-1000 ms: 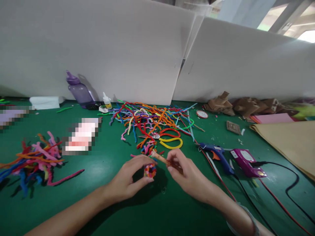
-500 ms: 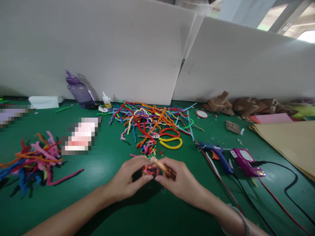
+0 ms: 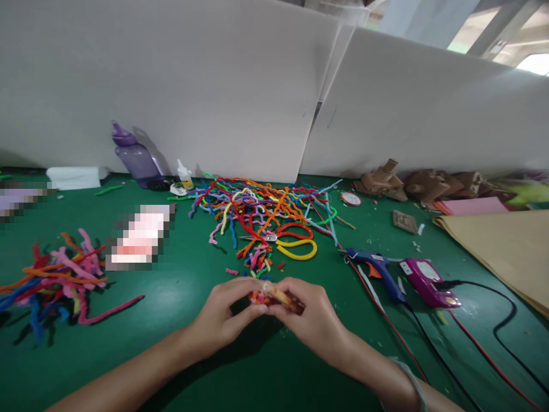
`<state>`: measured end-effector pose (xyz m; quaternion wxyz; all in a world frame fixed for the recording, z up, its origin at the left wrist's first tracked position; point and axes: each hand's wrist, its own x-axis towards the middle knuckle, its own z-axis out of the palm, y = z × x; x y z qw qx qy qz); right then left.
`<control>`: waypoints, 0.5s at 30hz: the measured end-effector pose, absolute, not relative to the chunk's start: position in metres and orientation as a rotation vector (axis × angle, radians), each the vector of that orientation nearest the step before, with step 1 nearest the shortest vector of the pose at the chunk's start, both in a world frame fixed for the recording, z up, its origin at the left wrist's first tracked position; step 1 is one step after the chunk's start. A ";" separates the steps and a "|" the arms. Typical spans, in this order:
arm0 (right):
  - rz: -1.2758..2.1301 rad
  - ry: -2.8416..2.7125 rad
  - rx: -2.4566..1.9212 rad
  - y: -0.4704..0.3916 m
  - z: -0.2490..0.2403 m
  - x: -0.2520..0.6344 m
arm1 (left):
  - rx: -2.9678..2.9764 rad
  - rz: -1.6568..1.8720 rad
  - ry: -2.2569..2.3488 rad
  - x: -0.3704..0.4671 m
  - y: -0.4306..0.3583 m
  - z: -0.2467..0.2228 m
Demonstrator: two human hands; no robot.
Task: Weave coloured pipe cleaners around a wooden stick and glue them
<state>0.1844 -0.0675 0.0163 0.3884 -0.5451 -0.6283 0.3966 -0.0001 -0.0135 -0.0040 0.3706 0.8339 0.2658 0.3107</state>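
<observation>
My left hand (image 3: 235, 309) pinches a small bundle of pink, orange and red fuzzy pieces (image 3: 258, 297) near the table's middle. Beside it my right hand (image 3: 305, 312) is closed on a brown, stick-like piece (image 3: 281, 297), whose pale tip touches the bundle. The fingers partly hide both items. Just beyond the hands lie short cut bits of pipe cleaner (image 3: 259, 260). Scissors (image 3: 295, 240) with one red and one yellow handle rest behind them, next to a large tangle of colored pipe cleaners (image 3: 266, 200).
On the green table (image 3: 180, 297), a second pipe cleaner pile (image 3: 64, 280) and a blurred-out rectangle (image 3: 141, 237) lie left. A blue glue gun (image 3: 377, 272), purple device (image 3: 429, 283) and cables are right. A purple bottle (image 3: 137, 163) and brown cardboard pieces (image 3: 381, 180) stand behind.
The brown piece in my right hand has tilted lower, and its pale tip has come down against the colored bundle. My hands have drawn slightly closer together.
</observation>
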 end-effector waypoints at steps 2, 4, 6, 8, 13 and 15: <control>1.023 -1.566 -1.388 -0.067 0.016 0.187 | 2.143 0.802 0.700 0.000 -0.015 -0.007; 1.077 -1.517 -1.396 -0.065 0.015 0.190 | 2.161 0.781 0.715 0.000 -0.015 -0.008; 1.134 -1.471 -1.405 -0.063 0.015 0.193 | 2.169 0.764 0.735 0.001 -0.016 -0.008; 1.171 -1.449 -1.392 -0.061 0.016 0.195 | 2.147 0.753 0.775 0.002 -0.017 -0.006; 1.267 -1.475 -1.267 -0.059 0.016 0.194 | 2.036 0.734 0.842 0.008 -0.021 0.000; 1.282 -1.459 -1.285 -0.059 0.015 0.194 | 1.994 0.738 0.851 0.010 -0.023 0.001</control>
